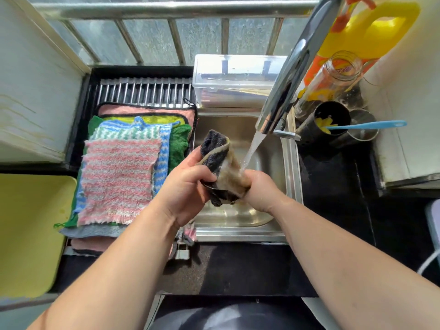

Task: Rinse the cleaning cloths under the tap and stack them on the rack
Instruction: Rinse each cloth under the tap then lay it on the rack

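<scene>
Head view — a dark and tan cleaning cloth [220,167] is rinsed over the steel sink [291,186] under the running tap [283,91].

Both hands grip the same cloth: the left hand [184,184] has its fingers curled round the dark near edge, and the right hand [258,189] is closed round the tan end, where the water stream [251,150] lands. The cloth is bunched and folded between them, its upper corner standing free above the left hand. To rinse it well, the folds should probably be opened and turned so the stream reaches the dark part too, then squeezed over the basin — not over the pile — before stacking. The rack [145,91] lies just beside the sink on the left, with several cloths already laid flat on it, a pink striped cloth [119,179] on top.
</scene>
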